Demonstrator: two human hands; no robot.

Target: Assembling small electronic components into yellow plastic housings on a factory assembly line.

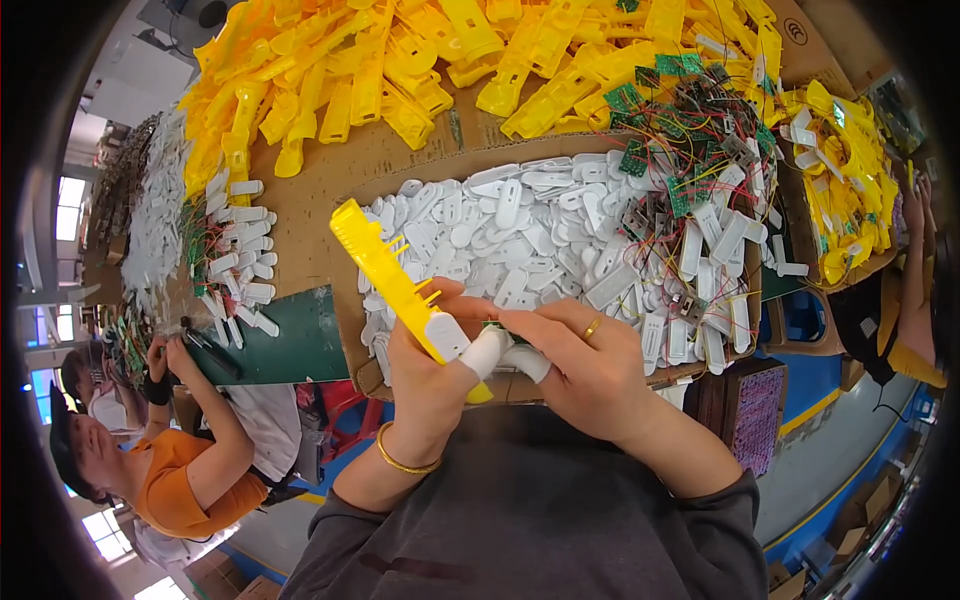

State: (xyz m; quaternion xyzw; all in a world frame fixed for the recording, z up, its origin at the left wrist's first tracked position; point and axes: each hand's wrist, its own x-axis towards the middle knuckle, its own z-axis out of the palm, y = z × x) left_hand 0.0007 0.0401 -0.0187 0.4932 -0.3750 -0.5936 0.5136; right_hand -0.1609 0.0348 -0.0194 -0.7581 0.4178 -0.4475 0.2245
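My left hand (pixel 418 372) is closed round a long yellow plastic housing (pixel 372 262) with thin prongs along one side, tilted up to the left. A small white plastic cover (pixel 447 336) lies against the housing beside my left thumb. My right hand (pixel 595 372) is closed too, its thumb and forefinger meeting near the left thumb. A sliver of green shows between the hands; the fingers hide what it belongs to. Both thumbs wear white finger covers. Beneath the hands is a cardboard box (pixel 345 335) full of white plastic covers (pixel 520 225).
Yellow housings (pixel 380 70) are heaped across the far side. Wired green circuit boards (pixel 690 150) lie over the box's right end. Another box (pixel 845 265) holds yellow parts at the right. To the left, a co-worker in an orange shirt (pixel 190 455) works beside white wired pieces (pixel 240 245).
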